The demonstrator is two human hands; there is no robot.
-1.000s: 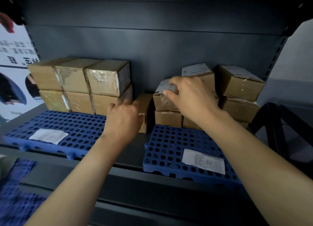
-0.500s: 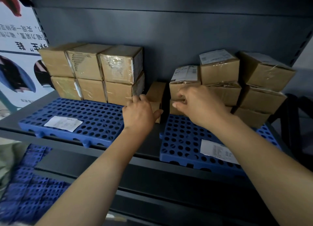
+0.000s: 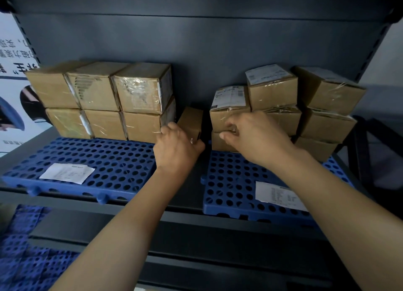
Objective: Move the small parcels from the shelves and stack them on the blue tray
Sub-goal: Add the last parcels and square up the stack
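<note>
Far left of frame: white printed poster [image 3: 13, 90] beside the shelving, not part of the task. Left-centre: long blue perforated plastic tray [image 3: 104, 157] on the dark grey metal shelf [image 3: 189, 199], white paper slip [image 3: 66, 173] on its front. Six brown taped cardboard parcels [image 3: 102, 103] sit along its back edge, two high, three across. Centre, in the gap between the two trays: small narrow brown cardboard parcel [image 3: 190, 118] standing on end on the shelf, just beside the left stack. Left hand [image 3: 176, 147] grips it low down, fingers curled round its left side, thumb on the front-right corner. Right of centre: right hand [image 3: 255, 136], fingers curled against the front of the right stack, at the seam under the label-topped brown cardboard parcel [image 3: 229, 101]. Cannot tell if it pinches anything or only touches. That stack is at the back of a second blue perforated plastic tray [image 3: 231, 181], with another white slip [image 3: 279, 195] on its front. Handling guess: the parcels are small, stiff-walled and probably light, one hand each. The tape film is glossy, so faces may slip; hold by opposite side faces, not by tape or label. The narrow one looks tippy, so better taken at mid-height. Pulling a lower box on the right could topple those above; top ones first.
</note>
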